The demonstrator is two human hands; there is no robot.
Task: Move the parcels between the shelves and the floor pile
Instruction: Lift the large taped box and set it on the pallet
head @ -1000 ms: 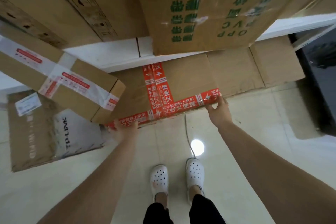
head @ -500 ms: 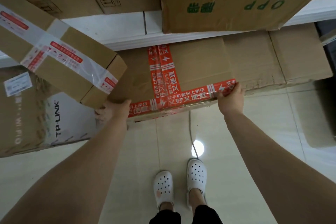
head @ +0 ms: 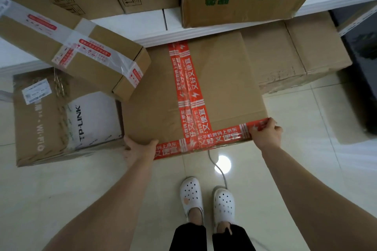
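Grips the red-taped parcel [head: 220,79] by its near edge with 2 hands. Clamps the near-left corner with the left hand [head: 138,149], thumb laid on top, other fingers hidden underneath. Curls the right hand [head: 266,135] over the near-right corner, fingers pressed together on the tape. Far end tucked under the white shelf's [head: 155,20] front edge, near end over the tiled floor [head: 306,128], beside the TP-LINK box [head: 61,120].
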